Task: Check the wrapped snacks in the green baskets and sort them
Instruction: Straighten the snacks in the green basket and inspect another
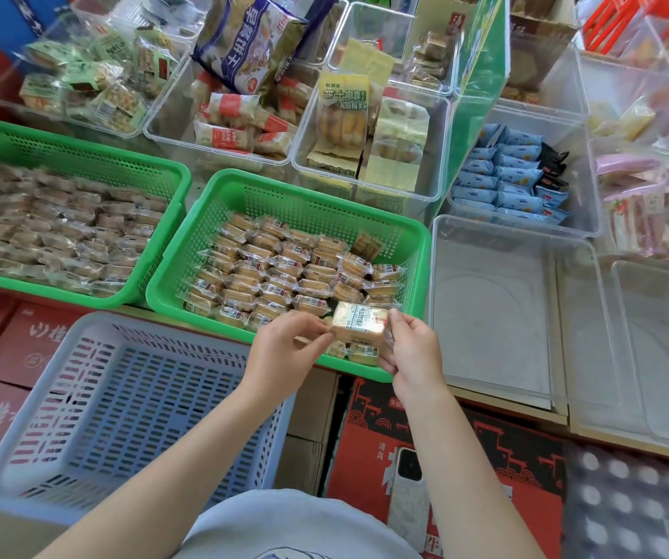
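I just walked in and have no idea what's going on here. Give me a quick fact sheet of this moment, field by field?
Activity: a person inspects one wrapped snack
Left hand: pinches the snack's left end
Right hand: pinches its right end
Position: held over the near edge of the middle green basket
Middle basket contents: many similar wrapped snacks
Left green basket: also filled with wrapped snacks
Blue basket: empty, below left hand
Clear bin: empty, right of the middle basket

A clear-wrapped pale snack (pixel 359 321) with a white printed label is held level above the near edge of the right green basket (pixel 220 219). That basket holds rows of similar wrapped snacks (pixel 280 272); the left green basket (pixel 75 155) holds more.
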Demonstrator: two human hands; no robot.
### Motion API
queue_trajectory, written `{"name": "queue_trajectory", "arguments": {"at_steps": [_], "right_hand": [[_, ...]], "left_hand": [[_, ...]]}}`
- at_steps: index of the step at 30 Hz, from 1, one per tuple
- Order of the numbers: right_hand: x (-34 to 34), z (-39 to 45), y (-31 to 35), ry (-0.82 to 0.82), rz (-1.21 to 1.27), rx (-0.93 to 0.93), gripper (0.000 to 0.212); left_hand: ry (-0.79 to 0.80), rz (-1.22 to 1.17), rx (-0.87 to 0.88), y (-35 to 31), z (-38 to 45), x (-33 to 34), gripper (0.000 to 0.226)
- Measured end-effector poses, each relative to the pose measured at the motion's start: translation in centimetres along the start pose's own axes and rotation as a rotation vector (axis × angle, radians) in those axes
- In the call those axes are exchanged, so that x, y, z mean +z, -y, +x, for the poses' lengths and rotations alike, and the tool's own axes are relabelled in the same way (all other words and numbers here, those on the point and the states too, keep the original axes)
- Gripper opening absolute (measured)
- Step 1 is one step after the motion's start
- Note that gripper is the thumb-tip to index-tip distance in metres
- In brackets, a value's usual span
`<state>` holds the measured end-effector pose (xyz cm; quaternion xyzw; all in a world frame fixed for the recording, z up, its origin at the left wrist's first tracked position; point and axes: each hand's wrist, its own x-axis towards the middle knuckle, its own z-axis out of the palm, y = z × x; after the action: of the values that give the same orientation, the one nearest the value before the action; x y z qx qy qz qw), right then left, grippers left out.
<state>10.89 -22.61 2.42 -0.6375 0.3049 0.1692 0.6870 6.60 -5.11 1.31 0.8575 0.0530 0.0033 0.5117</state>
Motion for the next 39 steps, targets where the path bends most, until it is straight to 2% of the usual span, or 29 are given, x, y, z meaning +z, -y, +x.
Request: {"name": "queue_trajectory", "arguments": {"at_steps": [2,4,8,12,16,20,24,27,29,31,33,39], "right_hand": [[0.0,-0.1,0.2,0.004,-0.022,-0.009,0.014],[0.0,0.1,0.1,0.012,-0.115,-0.056,0.01],[0.1,-0.1,-0.1,0.133,-0.266,-0.126,0.018],[-0.1,0.0,0.1,0.254,-0.203,-0.052,0.021],[-0.7,0.7,0.2,0.349,-0.139,0.042,0.018],[-1.0,1.1,0.3,0.368,-0.256,0.009,0.012],[-1.0,1.6,0.1,0.268,-0.322,-0.042,0.015],[-1.0,2.3,0.1,0.12,-0.314,-0.08,0.019],[-0.7,3.0,0.0,0.051,-0.34,-0.101,0.025],[0.1,3.6,-0.1,0.035,-0.429,-0.131,0.027],[1.2,4.4,-0.4,0.033,-0.564,-0.183,0.026],[4.6,5.3,-1.4,-0.107,-0.972,-0.341,0.023]], "left_hand": [[-0.005,0.015,-0.003,0.4,0.2,0.0,0.003],[0.016,-0.014,-0.078,0.4,0.6,-0.1,0.003],[0.059,-0.25,-0.29,0.1,1.2,-0.4,0.006],[0.124,-0.514,-0.444,-0.1,1.4,-0.8,0.008],[0.188,-0.533,-0.444,0.2,1.7,-0.8,0.01],[0.147,-0.315,-0.409,1.2,2.2,-0.4,0.01],[0.081,-0.148,-0.352,2.3,3.0,0.3,0.009],[0.154,0.22,-0.201,3.4,3.9,0.6,0.034],[0.28,0.487,-0.077,4.2,4.4,0.8,0.05],[0.434,0.666,-0.032,5.2,4.9,1.2,0.056],[0.512,0.784,-0.014,6.1,5.0,1.5,0.058],[0.45,0.871,-0.036,7.1,4.7,1.6,0.063]]}}
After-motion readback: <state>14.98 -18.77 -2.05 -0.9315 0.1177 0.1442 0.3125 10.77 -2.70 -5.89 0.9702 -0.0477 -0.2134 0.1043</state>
